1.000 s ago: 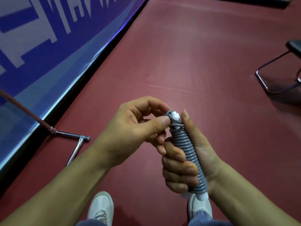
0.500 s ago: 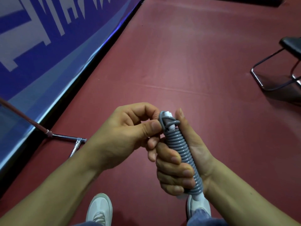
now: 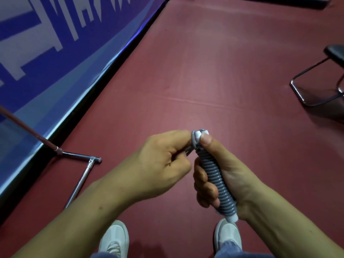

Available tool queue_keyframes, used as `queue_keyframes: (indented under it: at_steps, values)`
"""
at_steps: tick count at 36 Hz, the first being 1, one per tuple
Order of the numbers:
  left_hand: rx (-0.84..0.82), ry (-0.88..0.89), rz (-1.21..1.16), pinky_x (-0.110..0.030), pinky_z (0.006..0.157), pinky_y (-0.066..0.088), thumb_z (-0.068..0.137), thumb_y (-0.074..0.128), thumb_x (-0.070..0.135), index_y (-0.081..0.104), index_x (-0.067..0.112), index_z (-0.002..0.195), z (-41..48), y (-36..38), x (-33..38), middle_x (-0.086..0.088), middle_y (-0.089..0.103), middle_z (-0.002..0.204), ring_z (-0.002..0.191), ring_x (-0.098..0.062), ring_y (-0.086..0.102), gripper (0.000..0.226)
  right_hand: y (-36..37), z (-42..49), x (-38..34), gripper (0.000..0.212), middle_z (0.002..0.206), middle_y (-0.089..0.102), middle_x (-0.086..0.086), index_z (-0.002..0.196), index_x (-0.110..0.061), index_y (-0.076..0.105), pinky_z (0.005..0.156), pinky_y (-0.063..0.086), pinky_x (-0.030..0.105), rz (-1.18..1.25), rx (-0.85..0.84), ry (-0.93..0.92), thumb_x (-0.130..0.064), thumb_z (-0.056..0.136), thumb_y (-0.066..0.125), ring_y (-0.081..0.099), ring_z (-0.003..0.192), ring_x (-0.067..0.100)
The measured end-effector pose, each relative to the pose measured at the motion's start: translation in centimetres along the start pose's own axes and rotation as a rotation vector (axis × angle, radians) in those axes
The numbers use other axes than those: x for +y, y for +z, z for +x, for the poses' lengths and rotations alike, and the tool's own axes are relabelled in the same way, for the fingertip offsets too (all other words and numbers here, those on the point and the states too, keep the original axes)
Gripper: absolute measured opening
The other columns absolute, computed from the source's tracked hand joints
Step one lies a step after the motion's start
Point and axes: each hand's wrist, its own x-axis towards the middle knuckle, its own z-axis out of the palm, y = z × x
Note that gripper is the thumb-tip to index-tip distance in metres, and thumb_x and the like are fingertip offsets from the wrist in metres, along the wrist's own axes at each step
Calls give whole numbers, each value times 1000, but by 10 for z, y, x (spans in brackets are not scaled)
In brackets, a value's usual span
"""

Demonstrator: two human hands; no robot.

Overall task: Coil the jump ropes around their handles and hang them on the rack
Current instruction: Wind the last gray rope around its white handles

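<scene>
Snugly, ribbed grey rope spirals round white handles, right hand gripping.

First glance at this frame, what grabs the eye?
The grey jump rope, coiled tightly round white handles, sits low centre. The right hand grips the bundle; the left hand pinches at its top end. A blue banner runs along the left of the red floor.

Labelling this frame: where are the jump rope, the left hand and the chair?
jump rope (image 3: pixel 214 175), head view, grey coils mid-handle.
left hand (image 3: pixel 163 161), head view, back of the hand.
chair (image 3: pixel 335 54), head view, black seat.
</scene>
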Motion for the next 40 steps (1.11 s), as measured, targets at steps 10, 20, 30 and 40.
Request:
queue_keyframes:
  at_steps: [10,20,30,40]
  values:
    - [177,-395,-1093,-27,50,47,89,68,4,61,-2,102,-1,9,4,-7,59,71,56,-17,53,16,5,6,4,62,39,41,8,54,-10,52,41,37,25,-20,15,-17,-67,71,65,36,27,19]
    - [175,-272,-462,-33,46,47,87,69,-8,63,6,72,-1,5,-10,-12,58,52,45,-21,56,22,4,3,-2,62,38,41,7,52,-11,52,46,34,28,22,21,-24,-66,73,70,35,27,18]
    - [210,-103,-73,-29,47,38,84,69,22,63,14,61,-6,-5,4,-2,51,53,48,-14,47,25,-6,10,-4,62,44,46,12,52,-13,57,45,37,29,-270,209,-115,-72,59,74,41,33,21]
    - [122,-314,-227,-24,46,41,84,75,25,72,19,66,-17,-33,-1,-1,61,52,43,-10,50,19,11,11,-1,65,48,49,17,52,-9,52,42,39,27,-460,266,-165,-70,68,65,43,38,24]
